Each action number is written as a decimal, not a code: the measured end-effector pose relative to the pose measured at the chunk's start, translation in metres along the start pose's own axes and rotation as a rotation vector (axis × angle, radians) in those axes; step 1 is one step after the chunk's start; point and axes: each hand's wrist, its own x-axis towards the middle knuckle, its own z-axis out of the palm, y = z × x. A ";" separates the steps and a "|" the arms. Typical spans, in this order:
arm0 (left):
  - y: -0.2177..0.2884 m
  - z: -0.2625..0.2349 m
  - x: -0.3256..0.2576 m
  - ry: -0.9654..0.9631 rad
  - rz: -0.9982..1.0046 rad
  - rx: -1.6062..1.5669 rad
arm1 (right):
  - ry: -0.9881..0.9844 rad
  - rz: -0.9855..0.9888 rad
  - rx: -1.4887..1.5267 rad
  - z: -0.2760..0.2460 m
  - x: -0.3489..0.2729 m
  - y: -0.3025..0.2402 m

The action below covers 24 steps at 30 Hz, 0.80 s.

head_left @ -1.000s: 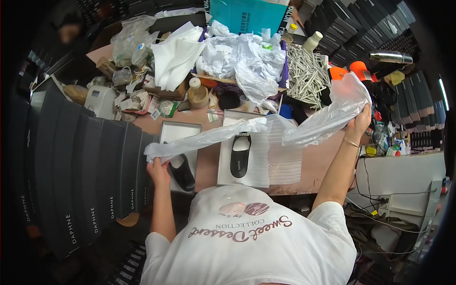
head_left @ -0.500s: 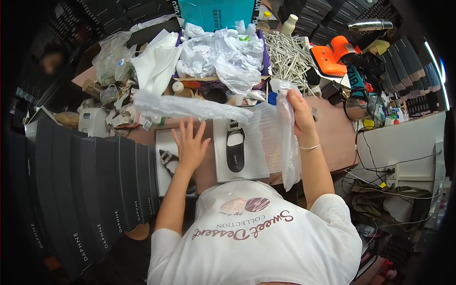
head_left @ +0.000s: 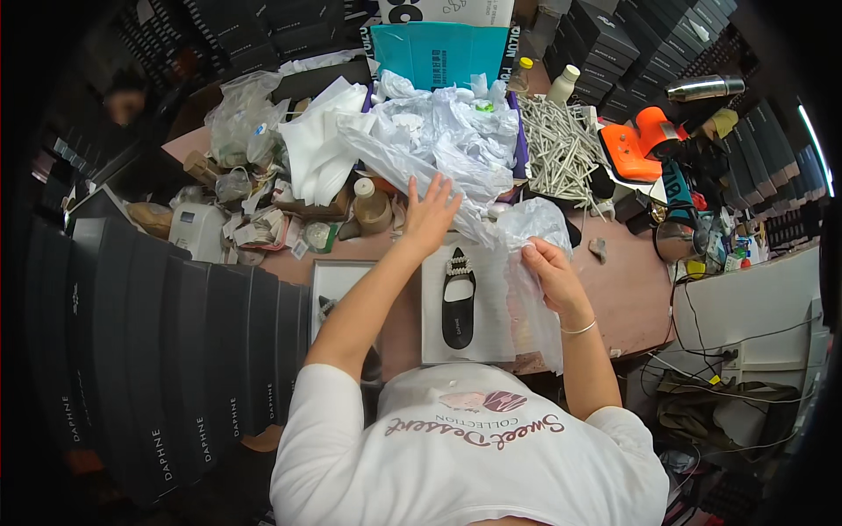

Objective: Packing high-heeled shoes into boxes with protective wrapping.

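Observation:
My right hand (head_left: pixel 553 273) pinches the crumpled top of a thin white tissue paper sheet (head_left: pixel 532 302), which hangs down beside a shallow white box (head_left: pixel 436 337). Pale lining covers part of that box, and on it lies a black pointed-toe mule (head_left: pixel 458 317) with a sparkling buckle. My left hand (head_left: pixel 430 215) reaches over the box's far edge, fingers spread, against or just over the long upper part of the tissue. Left of it, a second white box (head_left: pixel 338 273) holds another black shoe, mostly hidden under my left forearm.
Dark shoeboxes (head_left: pixel 189 333) stand stacked at the left. A purple-edged bin of crumpled tissue (head_left: pixel 456 131), a pile of pale sticks (head_left: pixel 561 145), an orange tape dispenser (head_left: pixel 627 153) and a bottle (head_left: pixel 371 210) line the back. Cables (head_left: pixel 702 351) hang at the right.
My left hand has moved from above the left box, away and rightward, to the tissue. My right hand has come lower with its end of the tissue. The whole view has shifted slightly.

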 end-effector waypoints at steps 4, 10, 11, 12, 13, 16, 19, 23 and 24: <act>-0.020 0.036 0.017 -0.594 -0.117 -0.143 | 0.074 0.006 0.002 -0.015 -0.005 0.011; -0.040 0.073 -0.009 -0.620 -0.494 -0.327 | 0.160 0.031 0.184 -0.027 0.006 0.009; -0.038 0.066 -0.015 -0.467 -0.439 -0.429 | 0.085 0.002 0.301 -0.030 0.010 0.007; -0.033 0.053 -0.018 -0.307 -0.381 -0.525 | 0.034 0.041 0.271 -0.032 0.011 0.004; -0.017 0.032 -0.020 -0.129 -0.283 -0.721 | -0.006 0.068 0.247 -0.035 0.011 0.002; 0.034 -0.063 -0.030 0.221 -0.064 -0.948 | -0.227 0.165 0.128 -0.025 0.013 0.010; 0.033 -0.112 -0.049 0.005 0.133 -0.796 | -0.727 0.336 -0.054 0.014 0.023 0.022; 0.002 -0.118 -0.109 -0.503 -0.144 -1.027 | -0.759 0.217 -0.043 0.020 0.007 -0.012; 0.001 -0.130 -0.118 -0.649 -0.433 -1.167 | -0.758 0.136 -0.082 0.006 0.006 -0.007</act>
